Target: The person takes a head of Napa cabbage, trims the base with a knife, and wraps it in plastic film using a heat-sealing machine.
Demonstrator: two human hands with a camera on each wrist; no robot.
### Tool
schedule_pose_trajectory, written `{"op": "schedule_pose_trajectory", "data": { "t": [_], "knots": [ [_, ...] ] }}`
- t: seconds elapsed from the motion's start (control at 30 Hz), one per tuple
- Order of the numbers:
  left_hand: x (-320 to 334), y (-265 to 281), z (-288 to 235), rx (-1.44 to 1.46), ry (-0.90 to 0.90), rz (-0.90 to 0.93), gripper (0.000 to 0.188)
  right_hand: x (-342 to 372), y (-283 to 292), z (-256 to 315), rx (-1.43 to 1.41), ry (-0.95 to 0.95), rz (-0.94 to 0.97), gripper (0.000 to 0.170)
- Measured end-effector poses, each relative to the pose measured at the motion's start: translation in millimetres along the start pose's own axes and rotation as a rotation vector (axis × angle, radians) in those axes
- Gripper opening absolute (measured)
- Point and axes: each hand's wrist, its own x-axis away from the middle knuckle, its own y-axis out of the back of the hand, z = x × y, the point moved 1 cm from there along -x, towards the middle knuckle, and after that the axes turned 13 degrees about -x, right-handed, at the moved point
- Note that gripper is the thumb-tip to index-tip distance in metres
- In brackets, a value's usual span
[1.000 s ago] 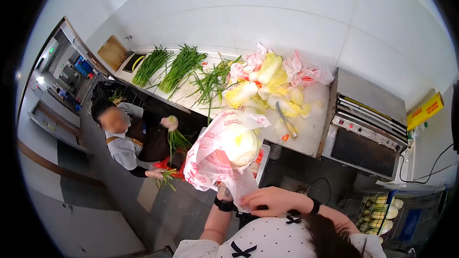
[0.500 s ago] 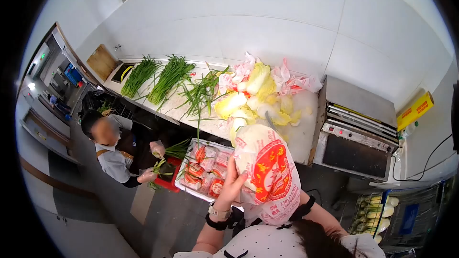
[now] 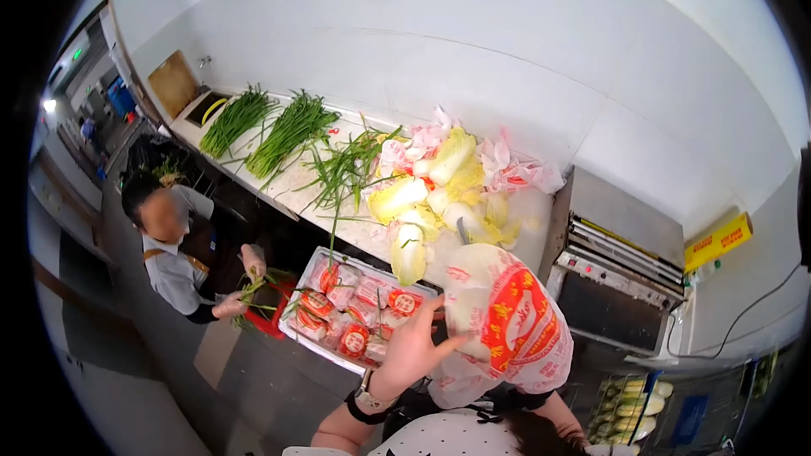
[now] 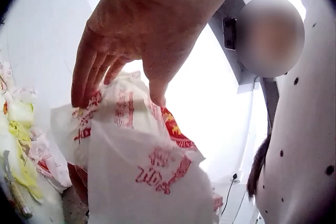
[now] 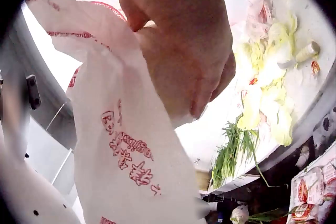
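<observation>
A napa cabbage wrapped in a white plastic bag with a red printed label (image 3: 515, 321) is held up in front of the wearer's body. My left hand (image 3: 414, 350) is at its left side, fingers spread and the thumb tip on the plastic. From the left wrist, the fingers and thumb of that hand span the printed bag (image 4: 142, 155) from above. My right hand (image 5: 184, 50) grips the bagged cabbage, its fingers curled against the plastic; in the head view the bag hides it. Loose bag plastic (image 5: 126, 140) hangs beside this hand.
A white crate (image 3: 291, 325) of wrapped packages stands front left. On the counter (image 3: 338, 224) lie green stalks (image 3: 291, 131), napa cabbages (image 3: 397, 198) and a knife (image 3: 463, 230). A wrapping machine (image 3: 608, 262) stands right. Another person (image 3: 182, 245) holds greens at left.
The bagged cabbage has turned, bringing its red label forward, and has moved right. My left hand has loosened from the bag's side and spread its fingers. The crate has come into view.
</observation>
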Motion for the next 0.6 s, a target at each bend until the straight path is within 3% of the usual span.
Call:
{"op": "schedule_pose_trajectory", "data": {
  "t": [0.03, 0.13, 0.17, 0.2, 0.27, 0.37, 0.4, 0.47, 0.53, 0.6],
  "knots": [
    [0.5, 3.7, -1.9, -0.046, -0.054, 0.044, 0.074, 1.0, 6.3, 3.9, -0.011, -0.006, -0.013, 0.057],
    [6.7, -21.6, 6.0, -0.262, -0.152, 0.168, 0.082, 3.3, 20.4, 20.8, -0.036, -0.013, -0.034, 0.057],
    [4.8, -31.3, 1.3, -0.217, -0.032, 0.461, 0.086, 3.9, 23.2, 28.1, -0.033, -0.016, -0.04, 0.057],
    [8.4, -56.1, 11.7, -0.056, -0.08, 0.474, 0.083, 4.2, 25.8, 36.4, -0.032, -0.023, -0.045, 0.057],
    [4.1, -61.6, -9.1, -0.014, -0.039, 0.622, 0.059, 1.1, 29.0, 53.5, -0.028, -0.04, -0.043, 0.057],
    [-9.9, -64.3, -5.0, 0.195, -0.213, 0.515, 0.032, -15.2, 29.5, 78.3, -0.041, -0.078, -0.027, 0.057],
    [-13.1, -53.2, -10.9, 0.45, -0.21, 0.405, 0.022, -22.1, 30.3, 85.2, -0.04, -0.098, -0.02, 0.057],
    [-19.8, -24.1, -8.0, 0.578, -0.017, 0.578, 0.024, -36.9, 29.6, 98.8, -0.029, -0.138, -0.007, 0.057],
    [-24.3, -1.2, -24.4, 0.831, 0.048, 0.357, 0.024, -47.9, 31.1, 110.0, -0.021, -0.173, 0.0, 0.057],
    [-33.6, -8.1, -18.3, 0.85, -0.015, 0.148, 0.024, -56.3, 29.3, 118.2, -0.025, -0.207, 0.011, 0.057]
  ]
}}
